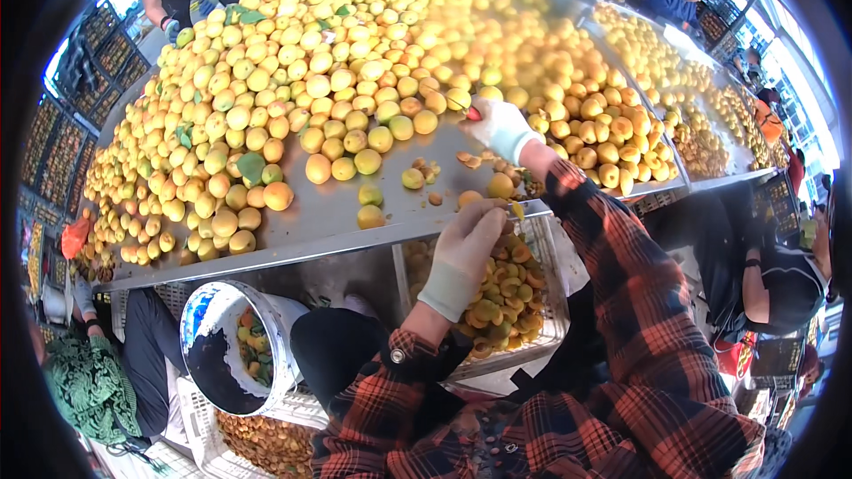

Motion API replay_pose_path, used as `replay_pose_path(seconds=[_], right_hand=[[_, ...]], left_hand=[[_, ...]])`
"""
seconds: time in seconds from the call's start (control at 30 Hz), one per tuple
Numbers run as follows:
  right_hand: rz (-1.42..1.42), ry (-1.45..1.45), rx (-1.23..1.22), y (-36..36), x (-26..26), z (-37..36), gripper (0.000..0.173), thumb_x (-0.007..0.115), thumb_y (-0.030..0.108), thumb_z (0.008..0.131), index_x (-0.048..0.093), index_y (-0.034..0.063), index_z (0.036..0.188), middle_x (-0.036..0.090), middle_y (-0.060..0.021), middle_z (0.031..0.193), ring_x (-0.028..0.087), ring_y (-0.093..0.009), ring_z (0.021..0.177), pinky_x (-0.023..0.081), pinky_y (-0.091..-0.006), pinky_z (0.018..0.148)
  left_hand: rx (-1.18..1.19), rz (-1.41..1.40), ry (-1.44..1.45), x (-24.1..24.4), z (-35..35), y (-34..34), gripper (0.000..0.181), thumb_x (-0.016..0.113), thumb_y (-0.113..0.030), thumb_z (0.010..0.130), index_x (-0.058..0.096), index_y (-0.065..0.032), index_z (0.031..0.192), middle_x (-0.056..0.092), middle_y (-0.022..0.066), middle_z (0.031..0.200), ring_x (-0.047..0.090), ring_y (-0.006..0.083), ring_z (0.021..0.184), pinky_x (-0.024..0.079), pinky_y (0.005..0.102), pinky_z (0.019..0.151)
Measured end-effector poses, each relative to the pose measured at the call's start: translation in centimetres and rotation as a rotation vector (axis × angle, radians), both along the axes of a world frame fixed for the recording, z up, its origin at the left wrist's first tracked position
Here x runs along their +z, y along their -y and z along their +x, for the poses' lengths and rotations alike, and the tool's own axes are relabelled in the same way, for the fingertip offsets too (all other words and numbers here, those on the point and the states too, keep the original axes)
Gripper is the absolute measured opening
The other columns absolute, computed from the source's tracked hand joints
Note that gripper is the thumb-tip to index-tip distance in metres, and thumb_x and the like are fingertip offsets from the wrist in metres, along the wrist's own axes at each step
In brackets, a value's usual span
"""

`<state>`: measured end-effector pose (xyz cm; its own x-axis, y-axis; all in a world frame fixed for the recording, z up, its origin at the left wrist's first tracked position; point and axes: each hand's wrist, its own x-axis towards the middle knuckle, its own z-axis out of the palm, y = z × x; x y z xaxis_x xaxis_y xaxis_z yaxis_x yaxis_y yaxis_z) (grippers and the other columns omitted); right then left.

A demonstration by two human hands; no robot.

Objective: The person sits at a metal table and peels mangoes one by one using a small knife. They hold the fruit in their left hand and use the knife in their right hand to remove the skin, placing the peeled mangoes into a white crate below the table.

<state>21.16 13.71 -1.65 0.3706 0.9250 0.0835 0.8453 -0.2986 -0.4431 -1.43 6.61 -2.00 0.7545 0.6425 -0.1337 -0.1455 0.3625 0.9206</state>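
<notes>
My right hand (499, 130), in a white glove, grips a red-handled tool (473, 114) over the metal table (313, 209); a thin blade seems to reach left from it. Whole apricots (380, 139) lie just beyond its fingers. My gloved left hand (462, 256) is at the table's front edge, above a plastic crate (558, 326) of apricot halves (507, 296). Its fingers are curled beside a small yellow apricot piece (518, 210); whether they hold it is hidden. Loose pits (435, 199) and a few apricots lie on the metal near both hands.
A white bucket (287, 326) with fruit and leaves stands left of my legs. Below it, a white crate (200, 422) holds many pits. A divider (642, 90) crosses the table on the right. Co-workers sit or stand around, one in green (93, 386) at the left.
</notes>
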Motion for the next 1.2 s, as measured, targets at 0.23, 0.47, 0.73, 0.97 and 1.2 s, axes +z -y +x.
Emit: replay_pose_path(seconds=[0.23,0.47,0.73,0.97,1.2], right_hand=[[-0.017,0.223,0.196,-7.6,-3.8,-0.4,0.042,0.069,0.031,0.077,0.062,0.0073,0.112,0.065,-0.0203,0.111,0.061,-0.035,0.106,0.051,-0.0414,0.089],[-0.133,-0.019,-0.067,-6.5,-3.4,-1.3,0.048,0.073,0.039,0.071,0.064,0.0023,0.101,0.067,-0.0179,0.095,0.065,-0.034,0.092,0.052,-0.0382,0.080],[-0.013,-0.894,-0.021,8.1,6.8,-8.8,0.050,0.058,0.049,0.094,0.060,0.0022,0.111,0.047,0.0030,0.060,0.042,-0.005,0.046,0.030,-0.0220,0.042],[0.376,-0.950,0.072,15.1,4.8,-10.0,0.056,0.045,0.056,0.099,0.058,0.0019,0.107,0.049,-0.0015,0.061,0.042,-0.007,0.043,0.033,-0.0223,0.042],[0.428,-1.249,0.061,16.7,2.7,-11.0,0.026,0.054,0.035,0.100,0.053,0.0088,0.100,0.045,0.0076,0.076,0.042,-0.002,0.065,0.035,-0.0193,0.054]], left_hand=[[0.062,-0.116,0.051,1.6,-1.7,-0.5,0.027,0.055,-0.020,0.097,0.061,-0.0003,0.115,0.062,0.0009,0.090,0.055,0.0064,0.079,0.045,0.0212,0.069],[0.228,-0.179,-0.010,1.0,-1.6,-2.0,0.033,0.059,-0.018,0.094,0.059,0.0003,0.121,0.062,0.0020,0.092,0.055,0.0070,0.081,0.045,0.0212,0.069],[0.354,0.136,0.102,0.9,-1.6,-3.2,0.045,0.062,-0.022,0.095,0.052,-0.0002,0.133,0.061,0.0027,0.099,0.054,0.0066,0.082,0.047,0.0215,0.070],[0.154,-0.436,0.395,1.4,-1.1,-1.6,0.035,0.045,-0.033,0.104,0.057,-0.0014,0.114,0.063,0.0070,0.100,0.061,0.0154,0.083,0.050,0.0295,0.070],[-0.016,-0.344,0.353,0.0,-0.5,-0.5,0.041,0.044,-0.039,0.105,0.055,-0.0020,0.120,0.062,0.0062,0.103,0.059,0.0136,0.086,0.048,0.0283,0.075]])
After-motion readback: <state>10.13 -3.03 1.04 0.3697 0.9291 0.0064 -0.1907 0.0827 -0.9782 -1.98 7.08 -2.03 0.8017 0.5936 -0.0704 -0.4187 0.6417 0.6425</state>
